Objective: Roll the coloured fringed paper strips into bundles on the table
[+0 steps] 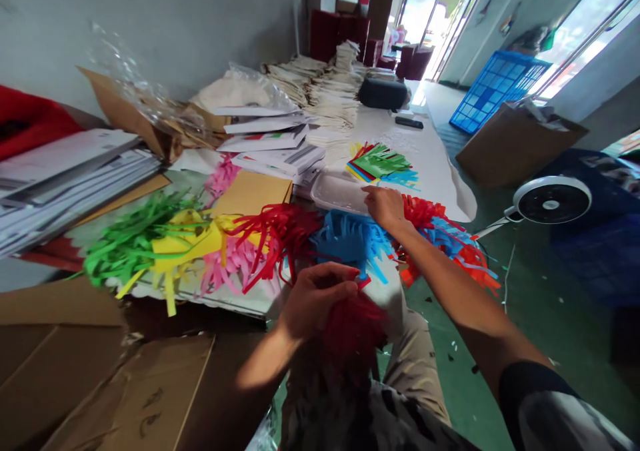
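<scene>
My left hand (320,298) pinches the top of a red fringed paper piece (355,324), which hangs over my lap. My right hand (384,206) reaches forward to the right end of a shallow white tray (340,192); its fingers are bent together at the rim, and what they hold, if anything, is too small to make out. Blue fringed paper (345,238) lies between the hands, with a red bundle (287,231) to its left. Pink (230,264), yellow (187,241) and green (135,238) fringes lie farther left. Beyond the tray sits a multicoloured fringed stack (383,161).
Paper stacks (75,178) and piled bundles (333,98) line the wall side. A black case (383,93) and a dark remote (409,122) lie farther back. Cardboard boxes (150,391) stand at the lower left, a white fan (552,199) and blue crate (500,88) at the right.
</scene>
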The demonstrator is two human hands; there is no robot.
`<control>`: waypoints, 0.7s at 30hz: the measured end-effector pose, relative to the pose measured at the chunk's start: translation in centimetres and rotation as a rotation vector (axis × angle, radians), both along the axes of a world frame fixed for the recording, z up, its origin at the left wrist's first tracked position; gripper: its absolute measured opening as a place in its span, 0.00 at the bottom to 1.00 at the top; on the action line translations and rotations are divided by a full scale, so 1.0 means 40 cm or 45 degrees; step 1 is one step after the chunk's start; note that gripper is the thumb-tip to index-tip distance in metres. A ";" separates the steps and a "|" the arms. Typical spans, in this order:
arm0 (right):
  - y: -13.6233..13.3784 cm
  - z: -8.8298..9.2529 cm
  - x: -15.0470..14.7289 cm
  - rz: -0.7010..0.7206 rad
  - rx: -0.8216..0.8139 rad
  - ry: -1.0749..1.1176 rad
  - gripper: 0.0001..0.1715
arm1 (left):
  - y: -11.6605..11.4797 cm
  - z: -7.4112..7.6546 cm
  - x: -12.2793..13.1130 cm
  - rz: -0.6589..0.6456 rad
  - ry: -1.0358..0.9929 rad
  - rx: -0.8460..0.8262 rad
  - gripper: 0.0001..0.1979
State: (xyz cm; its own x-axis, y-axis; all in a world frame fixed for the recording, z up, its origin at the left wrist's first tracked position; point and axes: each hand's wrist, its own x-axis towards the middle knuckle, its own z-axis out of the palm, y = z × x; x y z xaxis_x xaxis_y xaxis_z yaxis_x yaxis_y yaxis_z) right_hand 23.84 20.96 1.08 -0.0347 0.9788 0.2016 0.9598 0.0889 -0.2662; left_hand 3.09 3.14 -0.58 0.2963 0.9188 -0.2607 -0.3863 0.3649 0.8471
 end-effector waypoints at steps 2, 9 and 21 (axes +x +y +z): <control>-0.033 0.021 0.001 0.010 0.049 0.084 0.18 | -0.015 0.003 -0.001 -0.008 -0.011 0.013 0.16; -0.327 0.090 0.016 0.337 0.100 0.915 0.10 | -0.064 0.015 0.028 0.121 0.163 0.203 0.11; -0.605 0.099 0.086 0.369 0.224 1.009 0.06 | -0.116 0.045 0.170 0.206 0.312 0.720 0.06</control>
